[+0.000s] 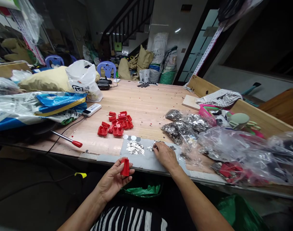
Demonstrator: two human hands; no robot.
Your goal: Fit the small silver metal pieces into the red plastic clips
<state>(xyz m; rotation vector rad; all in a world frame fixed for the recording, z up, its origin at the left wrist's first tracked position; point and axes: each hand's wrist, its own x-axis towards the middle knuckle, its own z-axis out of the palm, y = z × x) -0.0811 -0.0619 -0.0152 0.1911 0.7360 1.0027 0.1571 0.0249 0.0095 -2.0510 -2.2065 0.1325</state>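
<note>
My left hand (117,178) holds a red plastic housing (125,167) upright between thumb and fingers, in front of the table edge. Its hollow side faces me. My right hand (165,155) rests on the grey mat (148,162), fingertips drawn together over a few small silver metal pieces (150,148). Whether a piece is pinched there is hidden. Left of that hand lies a pile of flat silver metal pieces (135,148). Farther back on the left, several red plastic housings (120,123) are heaped on the wooden table (141,99).
Clear bags of metal pieces (175,128) stand to the right of the mat, beside more crumpled plastic bags (242,150). A red-tipped metal lever (76,143) juts out at left. A white power bank (92,110) with a cable lies behind it. Large sacks (47,80) fill the left.
</note>
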